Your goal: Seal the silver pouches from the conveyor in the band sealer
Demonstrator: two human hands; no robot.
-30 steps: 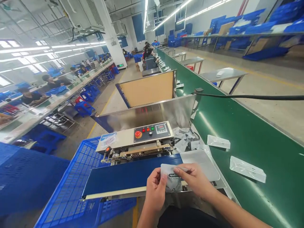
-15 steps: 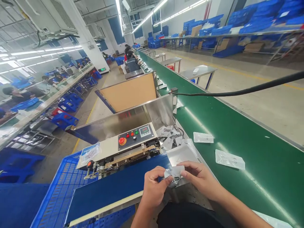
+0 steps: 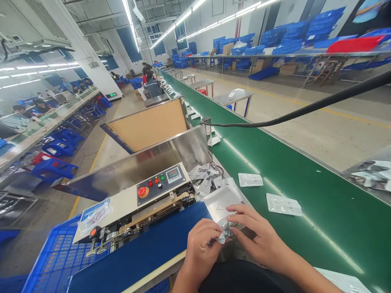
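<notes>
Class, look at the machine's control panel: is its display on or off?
On: the display shows lit red digits, with green ones beneath.

the single view looks from head height, forward and steeply down onto the nearby workbench [image 3: 220, 203].

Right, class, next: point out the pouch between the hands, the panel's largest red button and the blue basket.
Pouch [image 3: 225, 232]: head view, crumpled middle.
Red button [image 3: 142, 192]: head view, round top.
Blue basket [image 3: 59, 254]: head view, mesh wall.
</notes>
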